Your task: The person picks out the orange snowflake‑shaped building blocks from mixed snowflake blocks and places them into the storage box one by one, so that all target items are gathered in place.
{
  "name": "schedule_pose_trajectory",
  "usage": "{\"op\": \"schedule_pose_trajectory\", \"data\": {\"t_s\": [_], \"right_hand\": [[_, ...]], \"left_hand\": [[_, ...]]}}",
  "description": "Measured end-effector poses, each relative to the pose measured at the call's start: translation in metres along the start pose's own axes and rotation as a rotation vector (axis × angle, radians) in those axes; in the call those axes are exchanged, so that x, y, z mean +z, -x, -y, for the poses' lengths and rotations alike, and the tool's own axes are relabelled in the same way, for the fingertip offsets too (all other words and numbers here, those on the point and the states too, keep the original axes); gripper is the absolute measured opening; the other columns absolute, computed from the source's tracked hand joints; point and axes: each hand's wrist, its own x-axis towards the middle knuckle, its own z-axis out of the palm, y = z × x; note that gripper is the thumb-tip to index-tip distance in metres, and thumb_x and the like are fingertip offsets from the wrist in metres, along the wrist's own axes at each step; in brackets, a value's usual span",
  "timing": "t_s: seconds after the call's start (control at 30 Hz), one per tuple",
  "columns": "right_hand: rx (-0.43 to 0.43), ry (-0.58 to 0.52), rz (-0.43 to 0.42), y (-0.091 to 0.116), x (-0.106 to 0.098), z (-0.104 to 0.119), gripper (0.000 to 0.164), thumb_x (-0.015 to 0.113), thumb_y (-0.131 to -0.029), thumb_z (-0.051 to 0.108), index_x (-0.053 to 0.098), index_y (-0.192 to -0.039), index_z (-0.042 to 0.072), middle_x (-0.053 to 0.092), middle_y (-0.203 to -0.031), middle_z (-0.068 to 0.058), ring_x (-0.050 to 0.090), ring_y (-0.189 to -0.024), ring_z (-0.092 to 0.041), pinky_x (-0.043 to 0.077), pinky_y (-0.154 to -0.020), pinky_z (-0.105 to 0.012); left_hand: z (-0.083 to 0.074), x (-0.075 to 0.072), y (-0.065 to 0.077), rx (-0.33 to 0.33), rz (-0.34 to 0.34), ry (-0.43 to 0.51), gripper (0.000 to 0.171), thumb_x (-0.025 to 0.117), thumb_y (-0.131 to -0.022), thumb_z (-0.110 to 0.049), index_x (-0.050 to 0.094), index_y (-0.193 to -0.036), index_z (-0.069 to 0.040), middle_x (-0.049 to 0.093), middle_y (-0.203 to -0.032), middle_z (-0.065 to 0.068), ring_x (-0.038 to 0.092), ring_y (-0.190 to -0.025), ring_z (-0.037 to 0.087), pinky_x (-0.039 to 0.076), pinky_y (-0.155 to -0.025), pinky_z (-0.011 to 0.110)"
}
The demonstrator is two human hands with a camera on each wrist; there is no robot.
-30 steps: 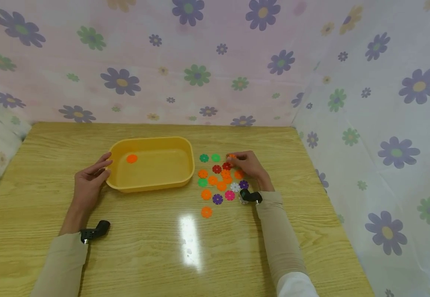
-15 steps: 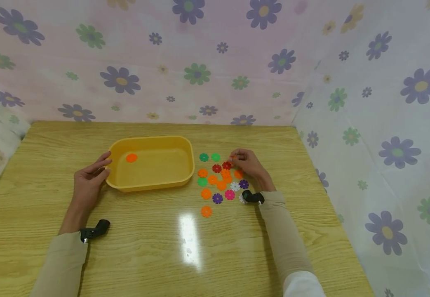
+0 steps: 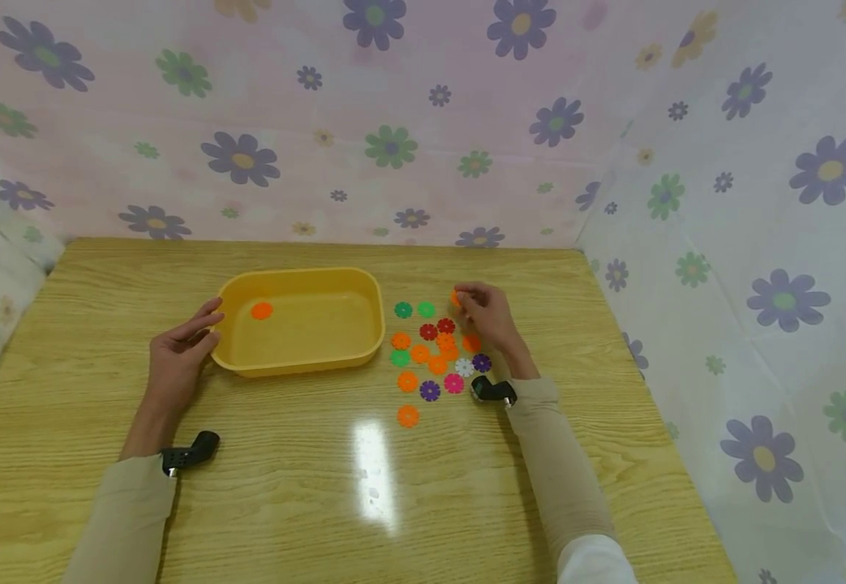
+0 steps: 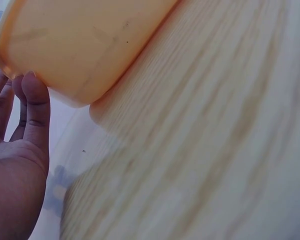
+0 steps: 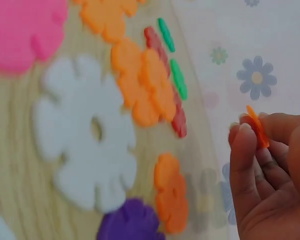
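Observation:
In the head view my left hand [image 3: 174, 357] holds the left end of a yellow plastic tub [image 3: 306, 362], fingertips and thumb at its rim. The left wrist view shows those fingers against the tub wall [image 4: 85, 45]. One orange snowflake disc [image 3: 262, 311] lies inside the tub. My right hand [image 3: 491, 316] pinches another orange snowflake disc [image 5: 259, 130] between thumb and fingertips, raised above the table behind the loose pieces. Nearest to that hand lie a red disc [image 3: 446, 325] and an orange one [image 3: 471, 343].
Several notched discs spread right of the tub on the wooden table [image 3: 284, 487], among them green [image 3: 403, 310], purple [image 3: 430, 391], pink [image 3: 454, 383] and white [image 3: 464, 367]. A flower-patterned cloth [image 3: 393, 105] rises behind the table and along its sides.
My right hand has lifted the orange disc from beside the red ones and moved it slightly away from me. My left hand has stayed at the tub's left end.

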Motion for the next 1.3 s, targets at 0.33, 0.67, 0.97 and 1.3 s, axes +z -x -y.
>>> {"op": "schedule_pose_trajectory", "data": {"t_s": [0.33, 0.67, 0.97, 1.3], "right_hand": [[-0.1, -0.17, -0.065, 0.006, 0.012, 0.024, 0.038, 0.062, -0.1, 0.003, 0.059, -0.137, -0.006, 0.064, -0.116, -0.011, 0.05, -0.057, -0.032, 0.049, -0.053, -0.029], [-0.309, -0.198, -0.074, 0.011, 0.034, 0.026, 0.03, 0.068, -0.092, -0.009, 0.066, -0.122, -0.012, 0.071, -0.103, -0.012, 0.046, -0.053, -0.007, 0.038, -0.049, -0.019], [-0.362, -0.23, 0.005, 0.018, 0.055, 0.037, 0.028, 0.068, -0.093, -0.007, 0.069, -0.121, -0.008, 0.07, -0.088, 0.004, 0.039, -0.05, -0.011, 0.03, -0.046, -0.022], [-0.235, -0.48, 0.122, 0.034, 0.085, 0.061, 0.034, 0.06, -0.098, -0.008, 0.073, -0.123, 0.011, 0.073, -0.101, 0.009, 0.041, -0.051, -0.007, 0.032, -0.047, -0.02]], "left_hand": [[-0.002, 0.002, 0.0, 0.005, -0.011, 0.011, 0.026, 0.061, -0.097, 0.009, 0.065, -0.122, 0.017, 0.069, -0.132, -0.005, 0.054, -0.133, 0.004, 0.045, -0.099, 0.014], [0.0, 0.003, 0.0, 0.015, -0.025, 0.019, 0.025, 0.06, -0.096, 0.011, 0.066, -0.12, 0.016, 0.07, -0.13, -0.004, 0.056, -0.132, 0.005, 0.046, -0.096, 0.014], [0.0, 0.002, 0.0, 0.016, -0.022, 0.033, 0.025, 0.06, -0.096, 0.012, 0.066, -0.12, 0.017, 0.07, -0.13, -0.004, 0.056, -0.132, 0.005, 0.046, -0.094, 0.015], [0.001, 0.001, -0.001, 0.004, -0.025, 0.014, 0.026, 0.061, -0.096, 0.01, 0.066, -0.121, 0.015, 0.07, -0.13, -0.005, 0.055, -0.132, 0.004, 0.045, -0.099, 0.014]]}}
